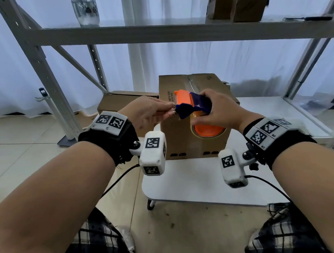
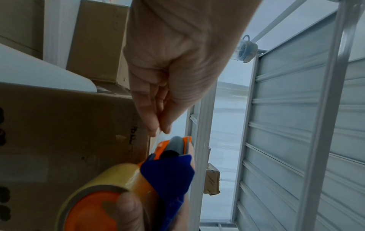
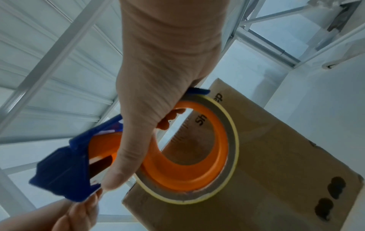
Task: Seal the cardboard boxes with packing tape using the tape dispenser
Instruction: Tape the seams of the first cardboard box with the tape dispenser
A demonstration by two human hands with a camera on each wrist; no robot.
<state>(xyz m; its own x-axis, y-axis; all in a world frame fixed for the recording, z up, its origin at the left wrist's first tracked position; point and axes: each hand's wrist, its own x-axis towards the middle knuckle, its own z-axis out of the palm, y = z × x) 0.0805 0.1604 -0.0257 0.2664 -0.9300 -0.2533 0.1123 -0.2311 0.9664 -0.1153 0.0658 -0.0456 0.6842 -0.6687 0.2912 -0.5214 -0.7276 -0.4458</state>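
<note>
**Dispenser held in air before the box, tape end pinched**

We see the orange-and-blue plastic tape dispenser [image 1: 193, 106] held off the tabletop, in front of the near face of the upright brown cardboard box [image 1: 208, 143]. Its long axis runs roughly left–right in the head view: the blue cutter end points toward our left hand, and the roll of clear yellowish packing tape [image 2: 110, 178] on its orange hub sits lower, on the right-hand side.

Right hand [image 1: 221, 110]: back of the hand up, wrist bent inward, fingers [image 3: 169, 115] curled through the orange hub, thumb lying along the side of the roll. It grips the dispenser.

Left hand [image 1: 146, 113]: reaches in from the left, thumb and fingers [image 2: 152, 125] drawn together in a pinch just beside the cutter end. In the left wrist view a thin clear strip of tape shows at the fingertips; we take it that they hold the tape's free end.

The box stands on the white tabletop [image 1: 192, 180], its top flaps shut, with a glossy strip along the seam. A second, lower brown cardboard box [image 1: 121, 101] sits behind and to the left.
</note>
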